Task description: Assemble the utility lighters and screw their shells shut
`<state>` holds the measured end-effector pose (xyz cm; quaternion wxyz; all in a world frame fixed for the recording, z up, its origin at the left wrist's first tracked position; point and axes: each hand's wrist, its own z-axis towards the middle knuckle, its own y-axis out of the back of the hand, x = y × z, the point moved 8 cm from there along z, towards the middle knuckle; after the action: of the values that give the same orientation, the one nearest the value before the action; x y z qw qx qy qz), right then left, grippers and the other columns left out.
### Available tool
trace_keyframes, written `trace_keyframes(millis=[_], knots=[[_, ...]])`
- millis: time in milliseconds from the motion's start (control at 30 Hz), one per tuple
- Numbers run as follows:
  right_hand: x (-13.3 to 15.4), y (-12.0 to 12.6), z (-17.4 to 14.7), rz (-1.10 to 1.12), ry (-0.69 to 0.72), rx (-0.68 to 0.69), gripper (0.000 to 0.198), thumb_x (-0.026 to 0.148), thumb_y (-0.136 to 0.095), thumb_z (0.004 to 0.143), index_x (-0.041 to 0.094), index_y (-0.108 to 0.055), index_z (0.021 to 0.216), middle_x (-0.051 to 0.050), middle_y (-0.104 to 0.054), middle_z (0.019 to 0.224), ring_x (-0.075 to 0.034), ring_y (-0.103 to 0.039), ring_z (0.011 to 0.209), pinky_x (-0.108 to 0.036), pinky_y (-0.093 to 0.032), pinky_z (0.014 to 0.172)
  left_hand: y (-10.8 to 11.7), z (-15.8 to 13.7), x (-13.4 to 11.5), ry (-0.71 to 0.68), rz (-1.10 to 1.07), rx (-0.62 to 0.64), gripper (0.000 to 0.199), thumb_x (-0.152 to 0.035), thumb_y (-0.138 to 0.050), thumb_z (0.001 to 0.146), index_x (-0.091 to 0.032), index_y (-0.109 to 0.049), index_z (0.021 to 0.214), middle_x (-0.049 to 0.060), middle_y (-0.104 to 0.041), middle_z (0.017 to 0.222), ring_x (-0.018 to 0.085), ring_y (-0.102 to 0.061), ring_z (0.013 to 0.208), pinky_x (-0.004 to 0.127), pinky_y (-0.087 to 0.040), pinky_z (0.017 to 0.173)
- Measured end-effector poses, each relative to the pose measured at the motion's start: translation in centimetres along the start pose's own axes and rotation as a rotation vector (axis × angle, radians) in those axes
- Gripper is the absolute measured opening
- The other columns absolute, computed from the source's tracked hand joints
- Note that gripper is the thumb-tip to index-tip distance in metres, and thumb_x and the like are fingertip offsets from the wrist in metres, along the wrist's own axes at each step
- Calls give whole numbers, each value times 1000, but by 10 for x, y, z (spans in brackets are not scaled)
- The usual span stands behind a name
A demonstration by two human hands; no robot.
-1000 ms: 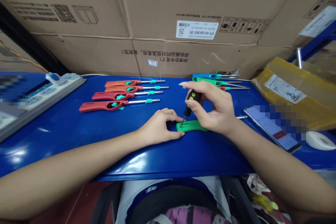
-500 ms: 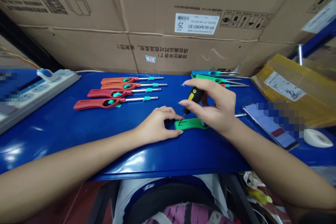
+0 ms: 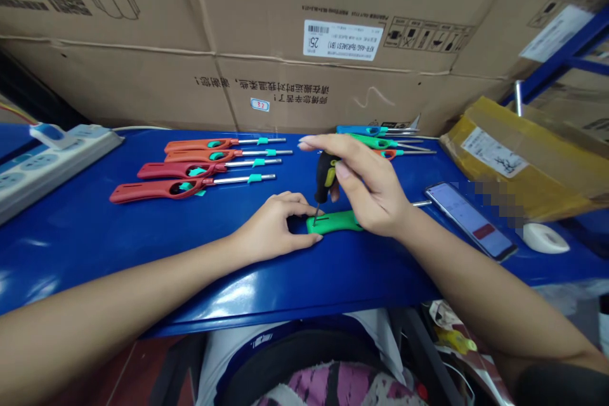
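The person's left hand pinches the end of a green lighter lying on the blue tabletop. The right hand grips a black-and-yellow screwdriver, tip at the lighter's handle.

The right hand partly hides the green lighter (power strip cropped too).

You wear the only camera on your head, facing forward and down. From near, above and behind your hands, it looks across the blue surface to a cardboard box, your clothes below.
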<state>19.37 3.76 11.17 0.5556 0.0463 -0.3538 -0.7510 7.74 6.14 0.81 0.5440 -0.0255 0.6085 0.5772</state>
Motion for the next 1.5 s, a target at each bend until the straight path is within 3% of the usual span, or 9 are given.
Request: trace_keyframes(millis=[133, 233, 400, 600, 800, 967, 1167, 1367, 1500], knots=[[-9, 0, 0, 64, -104, -9, 27, 36, -53, 101, 25, -65, 123, -6, -72, 113, -19, -69, 86, -34, -60, 71, 0, 0, 0, -5, 4, 3, 32, -32, -81, 79, -22, -78, 109, 2, -69, 93, 20, -63, 90, 36, -50, 89], [-3, 10, -1, -54, -10, -131, 18, 37, -70, 92, 25, -70, 105, -3, -73, 92, -17, -65, 73, -34, -59, 68, -1, 0, 1, -1, 1, 4, 31, -32, -81, 78, -21, -78, 107, 2, -68, 93, 21, -63, 90, 36, -50, 88], [-6, 0, -2, 21, -18, -8, 35, 30, -42, 104, 25, -59, 135, -8, -70, 124, -20, -70, 92, -40, -60, 83, 0, 0, -1, 11, -8, 6, 31, -33, -80, 80, -22, -78, 109, 3, -68, 93, 20, -63, 89, 35, -51, 87], [-12, 6, -5, -21, -34, -125, 28, 45, -68, 93, 26, -70, 113, -5, -73, 102, -21, -67, 79, -39, -61, 70, -1, -1, 0, -4, -3, 6, 32, -35, -80, 80, -22, -77, 109, 2, -67, 94, 21, -63, 91, 36, -51, 88], [-9, -8, -7, 137, -112, 49, 41, 34, -38, 107, 26, -51, 145, -8, -70, 125, -18, -72, 84, -35, -62, 72, -2, -1, 1, -7, -8, 9, 32, -33, -80, 81, -22, -77, 111, 2, -67, 93, 20, -63, 89, 35, -50, 87], [-3, 6, -9, 22, -44, -204, 19, 34, -73, 90, 26, -71, 107, -3, -75, 97, -18, -68, 72, -33, -60, 65, -3, -2, 3, -23, -4, 4, 34, -36, -80, 81, -24, -76, 113, 3, -69, 100, 22, -64, 95, 37, -49, 92], [-7, -5, -8, 200, -109, -41, 37, 28, -39, 107, 25, -58, 138, -7, -72, 119, -16, -70, 75, -33, -60, 68, -2, -1, 1, -10, -5, 16, 32, -34, -80, 81, -21, -77, 111, 3, -68, 95, 20, -63, 90, 35, -49, 87], [7, 10, -6, 2, 59, -266, 6, 22, -72, 89, 22, -70, 95, 0, -73, 83, -14, -63, 66, -29, -55, 65, -3, -1, 2, -29, 1, 12, 33, -34, -80, 82, -22, -76, 113, 3, -70, 100, 22, -64, 95, 38, -48, 91], [-5, -5, -8, 110, -40, -73, 38, 27, -43, 104, 21, -54, 140, -8, -72, 118, -15, -69, 80, -30, -59, 70, -2, -2, 1, -13, -9, 9, 32, -33, -80, 81, -21, -77, 111, 3, -67, 95, 20, -64, 90, 35, -49, 88]])
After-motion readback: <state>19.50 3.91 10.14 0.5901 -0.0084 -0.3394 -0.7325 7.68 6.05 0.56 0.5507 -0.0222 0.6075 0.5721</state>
